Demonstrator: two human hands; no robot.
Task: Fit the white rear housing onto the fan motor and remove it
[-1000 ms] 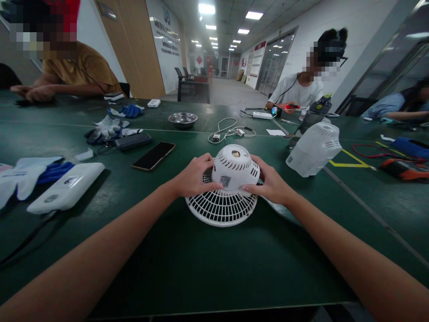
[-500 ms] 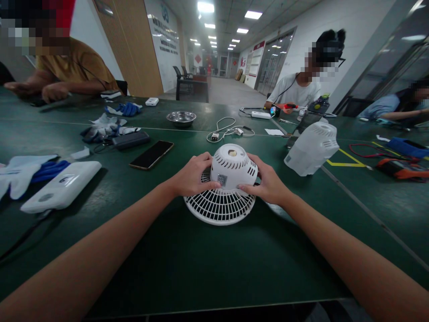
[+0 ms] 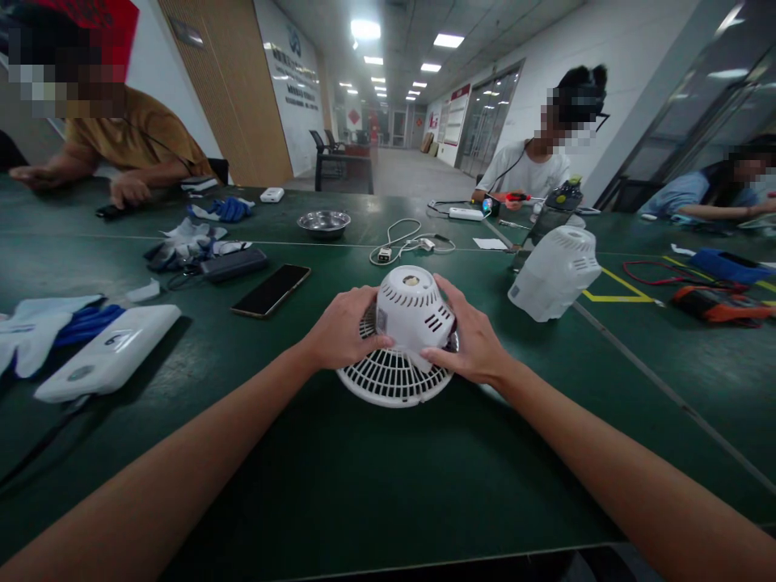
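Centrally, your left hand [image 3: 347, 327] and right hand [image 3: 476, 338] grasp the white housing [image 3: 412, 311] from opposite sides, vented end up. It sits over the round grille [image 3: 394, 391] on the green table [image 3: 388, 485]; whether the two are joined, can't tell. Phone [image 3: 272, 291] flat beyond your left hand. Cable [image 3: 409, 242] behind the housing, bowl [image 3: 324, 224] farther back. Translucent shell [image 3: 554, 276] off to the right.

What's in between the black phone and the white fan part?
In the head view, after the phone comes some green table, then the left hand holding the white fan part.
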